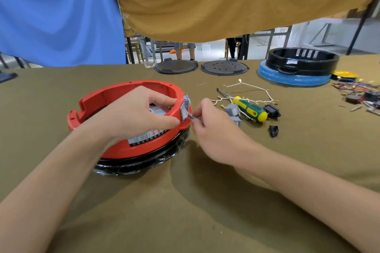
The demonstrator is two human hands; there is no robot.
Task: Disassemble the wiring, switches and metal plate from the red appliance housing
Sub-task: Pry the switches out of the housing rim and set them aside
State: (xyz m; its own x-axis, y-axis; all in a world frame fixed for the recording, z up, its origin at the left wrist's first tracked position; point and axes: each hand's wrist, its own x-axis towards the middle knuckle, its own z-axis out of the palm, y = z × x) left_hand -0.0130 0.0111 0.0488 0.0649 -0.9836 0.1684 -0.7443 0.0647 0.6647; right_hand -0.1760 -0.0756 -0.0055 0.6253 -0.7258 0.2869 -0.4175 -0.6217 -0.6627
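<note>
- I am sitting at a table covered in olive-green cloth (205, 211), with the round red plastic appliance housing (115, 96) resting in front of me on a black ring-shaped base wrapped in clear film (144, 162).
- My left hand (135, 113) is reaching over the near rim of the housing, fingers curling inside it and thumb pressing on the outside wall just beside the grey rectangular rocker switch (185, 109).
- That switch is sitting tilted in the right-hand wall of the housing, partly pushed out of its opening.
- My right hand (213, 133) is pinching a small grey metal tool (195, 118) between thumb and fingertips, its tip touching the lower corner of the switch.
- Just to the right of my right hand, loose grey switch blocks (233, 112) are lying on the cloth.
- Beside them are lying a green-and-yellow-handled screwdriver (249, 109), a white wire harness with brass terminals (246, 92) and a small black socket part (272, 111).
- Farther back two dark round plates (224, 66) are sitting side by side, with a black ring housing on a blue disc (296, 65) to their right.
</note>
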